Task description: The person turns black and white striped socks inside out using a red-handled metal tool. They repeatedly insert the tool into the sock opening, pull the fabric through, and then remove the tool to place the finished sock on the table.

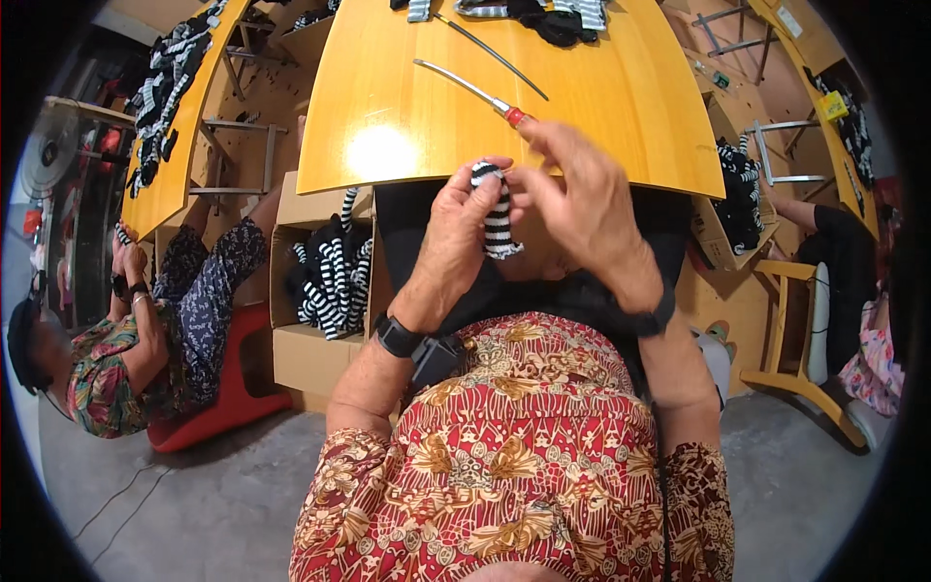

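My left hand point(458, 218), in front of the table's near edge, is closed on a small black-and-white striped knitted tube point(498, 225). The tube's upper end bends over at the fingertips, and its pale lower edge hangs down. Close beside it on the right is my right hand point(590, 199), smeared by motion; whether its fingers pinch anything does not show. Past that hand, on the table, lies a slim curved metal tool with a red handle point(511, 112). A thin dark rod point(495, 56) lies slantwise farther off.
The yellow tabletop point(359, 97) carries striped and black knit pieces point(558, 21) at its far edge. A cardboard box point(315, 357) of striped tubes stands left below it, another box point(713, 233) at right. A person point(126, 359) sits at the left; a wooden chair point(790, 383) stands right.
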Action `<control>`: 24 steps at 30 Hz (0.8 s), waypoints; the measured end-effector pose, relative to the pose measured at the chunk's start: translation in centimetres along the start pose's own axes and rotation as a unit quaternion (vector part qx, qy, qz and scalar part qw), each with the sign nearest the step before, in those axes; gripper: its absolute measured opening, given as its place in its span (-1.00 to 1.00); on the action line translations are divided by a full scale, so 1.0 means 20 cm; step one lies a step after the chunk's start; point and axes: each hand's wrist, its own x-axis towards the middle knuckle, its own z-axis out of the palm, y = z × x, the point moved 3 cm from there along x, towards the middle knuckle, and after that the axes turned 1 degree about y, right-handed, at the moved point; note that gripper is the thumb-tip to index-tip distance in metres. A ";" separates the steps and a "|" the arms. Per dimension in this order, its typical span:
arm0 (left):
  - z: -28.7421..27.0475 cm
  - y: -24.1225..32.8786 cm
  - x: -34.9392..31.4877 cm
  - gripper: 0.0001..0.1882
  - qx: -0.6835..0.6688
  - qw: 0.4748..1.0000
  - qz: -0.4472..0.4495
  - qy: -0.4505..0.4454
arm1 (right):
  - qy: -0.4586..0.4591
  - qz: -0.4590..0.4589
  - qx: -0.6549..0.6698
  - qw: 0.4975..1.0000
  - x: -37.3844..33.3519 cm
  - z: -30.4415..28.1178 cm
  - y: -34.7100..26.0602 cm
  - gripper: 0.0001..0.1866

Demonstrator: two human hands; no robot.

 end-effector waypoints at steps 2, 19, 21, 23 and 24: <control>-0.02 0.04 -0.01 -0.69 -0.053 0.997 -0.033 0.034 | -0.006 -0.017 -0.093 0.995 0.09 0.06 0.11 -0.67; -0.35 0.24 0.20 -0.79 -0.451 0.889 0.010 0.082 | -0.078 0.003 0.108 0.991 -0.24 -0.21 -0.13 -0.60; -0.35 0.26 0.22 -0.77 -0.466 0.879 0.012 0.094 | -0.088 0.028 0.129 0.987 -0.34 -0.24 -0.13 -0.58; -0.36 0.26 0.24 -0.68 -0.471 0.878 0.011 0.087 | -0.094 0.044 0.125 0.987 -0.39 -0.23 -0.13 -0.57; -0.36 0.26 0.25 -0.63 -0.474 0.876 0.012 0.083 | -0.098 0.051 0.123 0.986 -0.41 -0.22 -0.13 -0.56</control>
